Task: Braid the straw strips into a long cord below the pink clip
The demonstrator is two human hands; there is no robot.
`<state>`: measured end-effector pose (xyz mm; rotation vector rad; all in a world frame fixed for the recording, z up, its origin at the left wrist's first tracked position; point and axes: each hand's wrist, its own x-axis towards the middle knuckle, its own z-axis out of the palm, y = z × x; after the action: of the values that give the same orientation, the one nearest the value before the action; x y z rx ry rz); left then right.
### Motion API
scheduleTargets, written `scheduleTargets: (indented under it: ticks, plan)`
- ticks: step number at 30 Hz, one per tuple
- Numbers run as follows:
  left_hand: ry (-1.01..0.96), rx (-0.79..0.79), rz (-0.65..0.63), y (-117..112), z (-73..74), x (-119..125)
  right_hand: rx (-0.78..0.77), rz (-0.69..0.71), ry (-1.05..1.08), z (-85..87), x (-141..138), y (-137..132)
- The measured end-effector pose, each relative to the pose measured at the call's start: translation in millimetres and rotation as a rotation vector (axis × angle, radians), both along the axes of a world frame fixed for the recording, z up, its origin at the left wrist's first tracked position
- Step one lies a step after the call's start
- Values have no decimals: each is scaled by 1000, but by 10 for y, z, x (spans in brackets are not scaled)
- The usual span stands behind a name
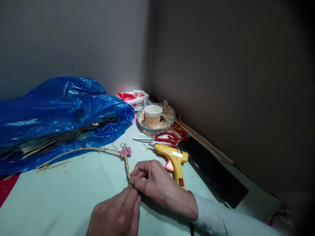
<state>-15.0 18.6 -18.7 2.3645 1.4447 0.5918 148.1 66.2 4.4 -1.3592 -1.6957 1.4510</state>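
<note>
Straw cord: a thin twisted cord (127, 165) of dry straw lies on the table (61, 196). Its near end is between the two hands, and from there it runs away from the person, then bends to the left toward the blue bag.
Left hand: the left hand (115, 214) is low in the view with the back up. Its fingertips are pressed together on the near end of the cord.
Right hand: the right hand (155, 183) comes from the right in a light sleeve (221, 216). Its fingers are curled and pinch the same end, touching the left fingertips.
Clip: a pink binder clip (125, 150) sits on the cord at the bend, a little beyond the hands.
Loose end: the far part of the cord opens into loose straws near the bag, with small straw bits on the table beside it.
Glue gun: a yellow glue gun (175, 162) lies just beside the right hand.
Scissors: scissors (163, 138) with red handles lie behind the glue gun.
Basket: a small woven basket (152, 131) stands behind the scissors, with a paper cup (153, 115) upright in it.
Bag: a big blue plastic bag (59, 111) fills the left side, and long strips show through it.
Corner: a white and red pack (133, 96) lies by the wall.
Right edge: a flat black slab (211, 170) lies near thin sticks (204, 142) along the wall.
</note>
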Motion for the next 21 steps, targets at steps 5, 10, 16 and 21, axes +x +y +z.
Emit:
scheduleTargets:
  ticks: [5, 10, 16, 21]
  plan:
    - [-340, -277, 313, 194, 232, -3, -66, 18, 82, 50, 13, 11]
    - [-831, -1007, 354, 325, 188, 35, 64, 34, -28, 47, 43, -28]
    - [-900, -990, 422, 304, 101, 23, 129, 95, -114, 127, 77, -42]
    - [-760, -839, 377, 304, 145, -24, 195, 175, -195, 198, 111, -44]
